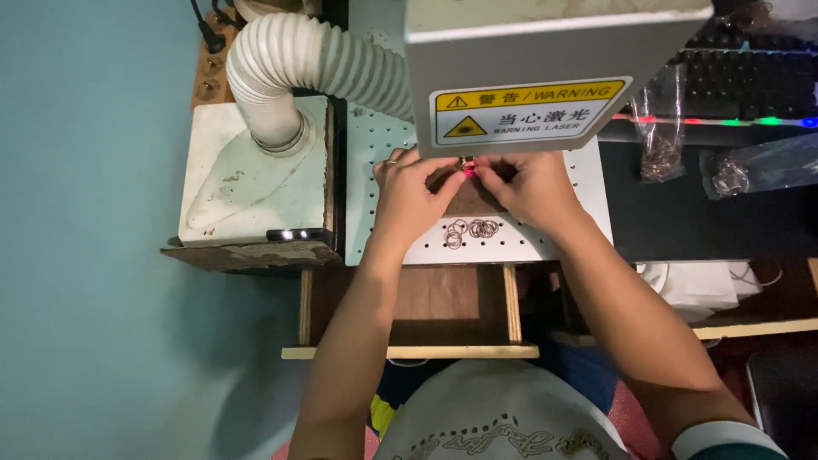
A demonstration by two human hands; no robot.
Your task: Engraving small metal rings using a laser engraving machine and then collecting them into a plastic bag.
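A small item lit by a red spot (468, 171) sits between the fingertips of both hands, directly under the grey laser head (545, 60); it is too small to identify. The left hand (415, 189) has its fingers curled inward and pinched at the item, a ring showing on one finger. The right hand (527, 186) mirrors it, fingers closed toward the same spot. Each grip is nearly closed, fingertips meeting at the item; how firmly either holds it cannot be told.

Both grips rest over a brown block (471, 200) lying on the white perforated plate (375, 145). Just below the grips, nearer the person, a loose cluster of thin metal rings (470, 230) lies on the plate.

Containers: to the right of the right grip, well apart, two clear plastic bags (660, 145) on the dark bench (682, 221) hold more small metal pieces. Below the grips a shallow wooden drawer (409, 315) stands open; its contents cannot be seen.

To the left of the left grip, a white ribbed hose (298, 60) bends down into a white box (256, 170). Both forearms reach up from the lower edge, converging at the item. A lit keyboard (750, 77) sits beyond the bags
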